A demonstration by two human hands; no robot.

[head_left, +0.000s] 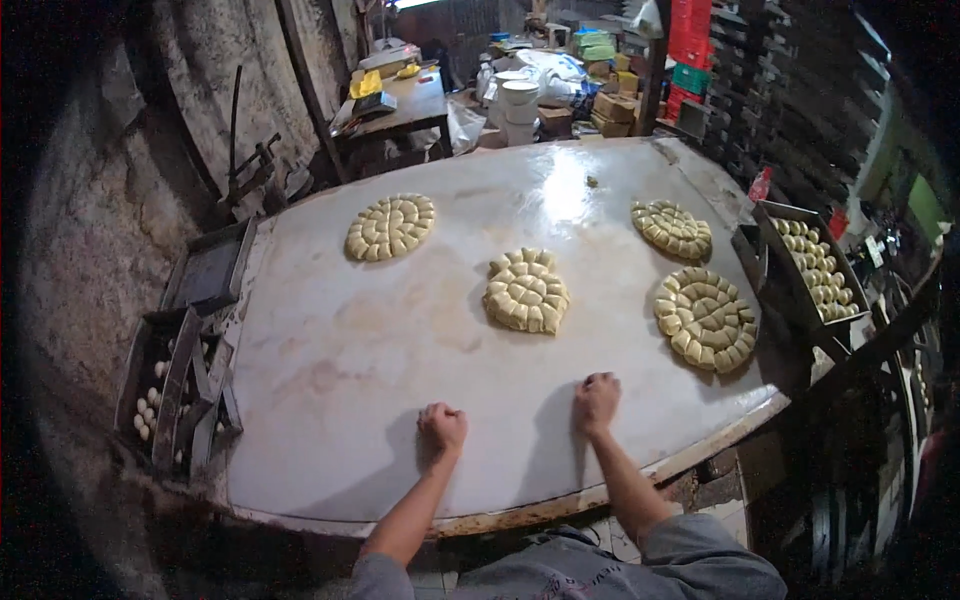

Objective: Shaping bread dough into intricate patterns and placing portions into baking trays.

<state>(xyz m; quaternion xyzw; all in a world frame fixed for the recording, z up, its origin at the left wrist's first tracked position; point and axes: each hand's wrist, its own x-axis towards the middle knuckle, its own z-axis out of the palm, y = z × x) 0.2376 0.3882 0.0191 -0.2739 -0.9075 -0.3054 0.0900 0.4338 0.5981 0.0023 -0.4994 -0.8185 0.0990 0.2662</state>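
Note:
My left hand (pixel 442 427) is closed in a fist low over the near part of the white worktable (pixel 340 420). My right hand (pixel 598 400) is also curled closed, to its right and slightly farther off. The palms are hidden, so anything inside the hands cannot be seen. Beyond them, nearest to both, lies a rounded cluster of cut dough pieces (pixel 527 292), with a few pieces jutting out at its far edge. Three more round dough clusters rest on the table: one at the far left (pixel 391 227), one at the far right (pixel 672 229), one at the right (pixel 706 318).
Along the right edge stands a dark tray (pixel 812 262) with rows of dough balls. Dark trays (pixel 152 390) with some pale balls sit at the left edge, near another tray (pixel 210 268). Behind are a side table (pixel 410 103), white buckets (pixel 519 102) and boxes (pixel 613 107).

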